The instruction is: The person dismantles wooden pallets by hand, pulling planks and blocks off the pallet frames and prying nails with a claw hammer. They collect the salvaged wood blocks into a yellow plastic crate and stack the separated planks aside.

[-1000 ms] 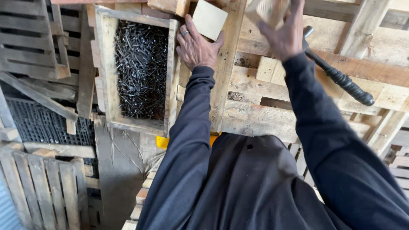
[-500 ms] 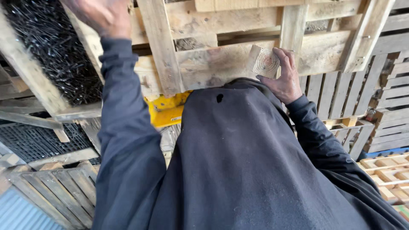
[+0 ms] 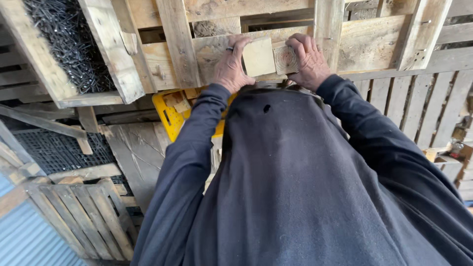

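Both hands are up against a wooden pallet [image 3: 374,44] in front of my chest. My left hand [image 3: 230,64] grips a pale square wood block [image 3: 258,57] by its left side, a ring on one finger. My right hand [image 3: 309,60] closes over a second, darker wood block [image 3: 285,59] that shows round grain, right beside the first. The two blocks touch each other on the pallet board. My dark blue sleeves and top fill the lower frame.
A wooden box full of dark nails [image 3: 69,44] sits at the upper left. A yellow perforated plastic piece [image 3: 170,116] lies below the pallet. Slatted crates [image 3: 84,216] and a black mesh panel [image 3: 54,150] lie at the lower left, more pallets [image 3: 423,108] at the right.
My left hand came down from the nail box with a pale block and set it next to the right hand's block. The view has tilted down and closer.
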Demonstrator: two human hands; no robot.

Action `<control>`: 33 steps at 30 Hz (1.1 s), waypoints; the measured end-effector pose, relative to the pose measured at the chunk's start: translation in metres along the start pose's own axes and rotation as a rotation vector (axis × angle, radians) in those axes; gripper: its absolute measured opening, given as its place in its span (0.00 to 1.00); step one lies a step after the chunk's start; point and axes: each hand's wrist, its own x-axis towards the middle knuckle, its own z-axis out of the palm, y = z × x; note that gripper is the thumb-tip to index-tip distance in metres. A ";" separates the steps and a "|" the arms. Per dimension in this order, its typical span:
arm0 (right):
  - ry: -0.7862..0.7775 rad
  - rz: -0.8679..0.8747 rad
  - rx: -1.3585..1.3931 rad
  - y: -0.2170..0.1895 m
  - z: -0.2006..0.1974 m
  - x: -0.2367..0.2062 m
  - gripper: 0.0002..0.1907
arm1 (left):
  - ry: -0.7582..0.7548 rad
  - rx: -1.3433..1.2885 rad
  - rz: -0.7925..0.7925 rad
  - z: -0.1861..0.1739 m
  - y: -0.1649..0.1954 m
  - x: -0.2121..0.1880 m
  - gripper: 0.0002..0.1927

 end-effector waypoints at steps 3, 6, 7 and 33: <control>0.002 0.030 -0.005 -0.006 0.000 0.007 0.49 | -0.172 0.046 -0.055 -0.014 -0.004 0.004 0.55; -0.060 0.105 0.005 -0.008 -0.002 0.010 0.49 | -0.124 0.081 -0.038 -0.015 0.002 0.004 0.57; -0.043 0.079 0.018 -0.008 -0.001 0.010 0.48 | -0.112 0.097 -0.068 -0.013 0.004 0.002 0.56; 0.068 -0.068 0.089 0.002 0.015 0.018 0.48 | 0.210 -0.076 -0.111 -0.031 0.023 -0.034 0.57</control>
